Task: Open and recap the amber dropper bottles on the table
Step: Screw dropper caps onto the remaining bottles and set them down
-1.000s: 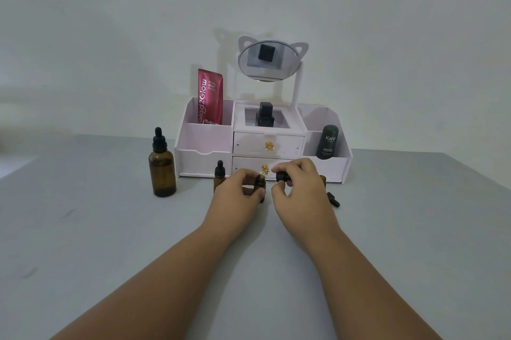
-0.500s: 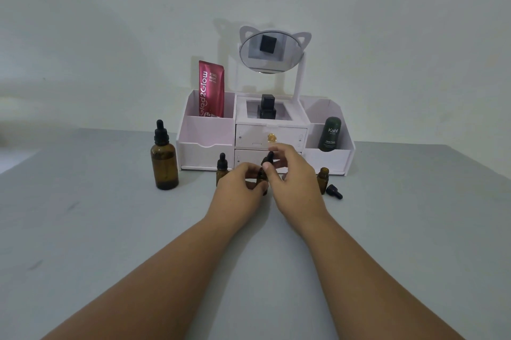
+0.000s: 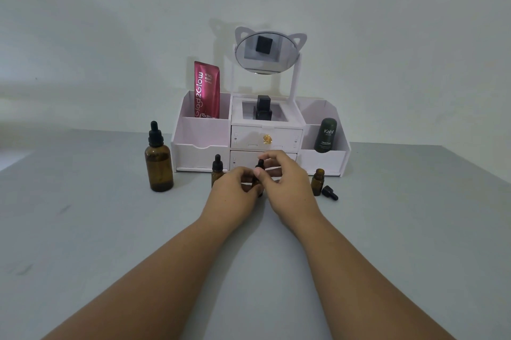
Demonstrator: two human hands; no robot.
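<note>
Progress: left hand (image 3: 235,189) gripped small amber glass dropper bottle (image 3: 257,180) at grey table (image 3: 96,229) centre; right hand (image 3: 289,187) pinched its black dropper cap (image 3: 260,165), apparently seated. Second small amber bottle (image 3: 318,182) stood open, loose black cap (image 3: 329,192) just beside. Tall amber bottle (image 3: 158,165) capped.

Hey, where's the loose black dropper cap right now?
In the head view, the loose dropper cap lies on the grey table at the right, just right of the uncapped small amber bottle, before the white organizer.
</note>
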